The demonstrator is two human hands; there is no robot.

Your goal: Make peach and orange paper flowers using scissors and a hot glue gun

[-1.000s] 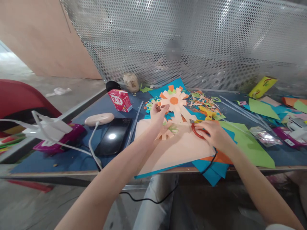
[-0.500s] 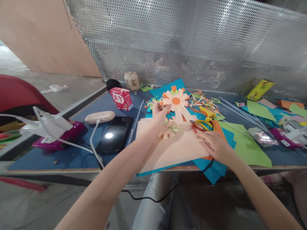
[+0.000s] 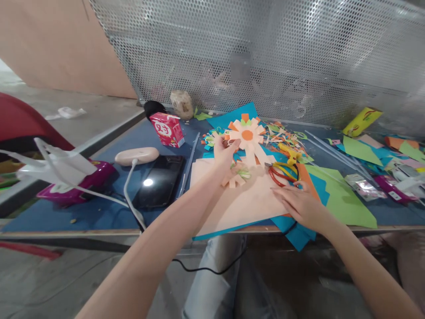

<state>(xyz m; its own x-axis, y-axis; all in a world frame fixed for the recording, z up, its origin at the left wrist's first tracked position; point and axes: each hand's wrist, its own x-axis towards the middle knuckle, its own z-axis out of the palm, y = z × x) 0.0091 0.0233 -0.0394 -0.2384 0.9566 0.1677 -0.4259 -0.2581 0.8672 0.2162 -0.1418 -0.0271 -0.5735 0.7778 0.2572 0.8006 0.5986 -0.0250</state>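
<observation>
My left hand [image 3: 226, 149] pinches a paper flower [image 3: 247, 135] by its left edge. The flower has pale peach petals, an orange round centre and orange and green strips behind. My right hand [image 3: 300, 201] lies with fingers stretched out on the peach paper sheet [image 3: 242, 206], just below the red and yellow handles of the pliers [image 3: 283, 173]. A smaller cut-paper flower [image 3: 234, 178] in peach and green rests on the sheet, partly behind my left forearm. Behind the pliers lies a yellow glue gun [image 3: 290, 153].
A black phone [image 3: 161, 181], a pale oblong device [image 3: 137, 156] with a white cable and a red box [image 3: 167, 129] stand on the left. Paper scraps [image 3: 282, 135] pile up at the back. Green paper [image 3: 345, 199] and a yellow box [image 3: 361, 122] are right, before a perforated metal panel [image 3: 212, 53].
The view has shifted slightly. My left hand keeps its hold on the paper flower, and my right hand stays by the pliers with its fingers a little more spread.
</observation>
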